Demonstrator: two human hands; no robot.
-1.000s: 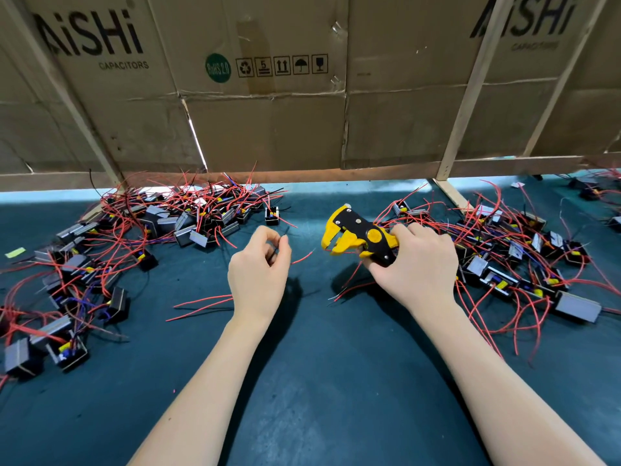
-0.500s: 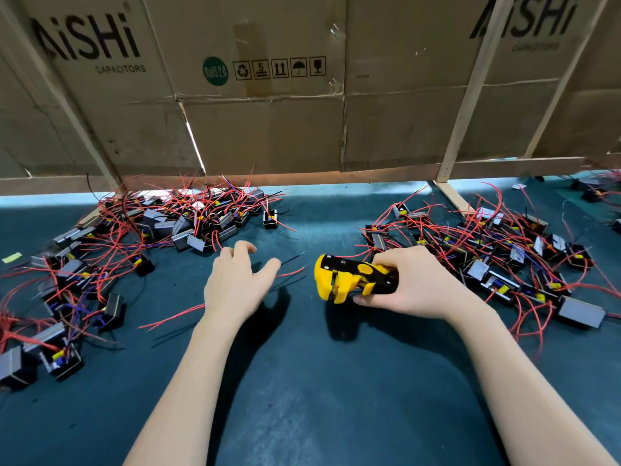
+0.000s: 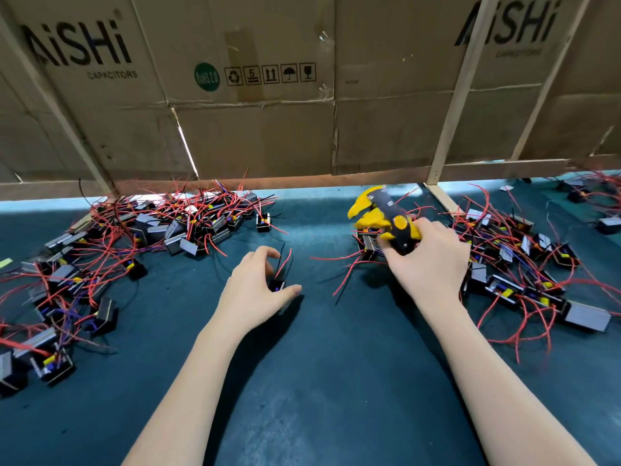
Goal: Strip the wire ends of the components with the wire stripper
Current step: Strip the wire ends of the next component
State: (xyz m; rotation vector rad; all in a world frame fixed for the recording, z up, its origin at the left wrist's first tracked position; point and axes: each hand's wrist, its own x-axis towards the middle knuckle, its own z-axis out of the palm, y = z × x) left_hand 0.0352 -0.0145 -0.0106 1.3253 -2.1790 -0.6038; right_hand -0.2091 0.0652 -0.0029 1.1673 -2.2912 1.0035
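Cardboard walls back the table. Left hand cups a component between thumb and curled fingers; right hand grips the stripper, raised above the table.

A matt, dark teal mat, soft and cloth-like, covers the table beneath both bare hands. The wire stripper gripped in the right hand is smooth yellow and black plastic with a dull sheen. Just past the left hand's fingertips, a small component has a black plastic body and thin red plastic-sheathed wires. Beyond the fingers hang creased, matt brown cardboard sheets, printed in black, braced by pale bare-wood battens.
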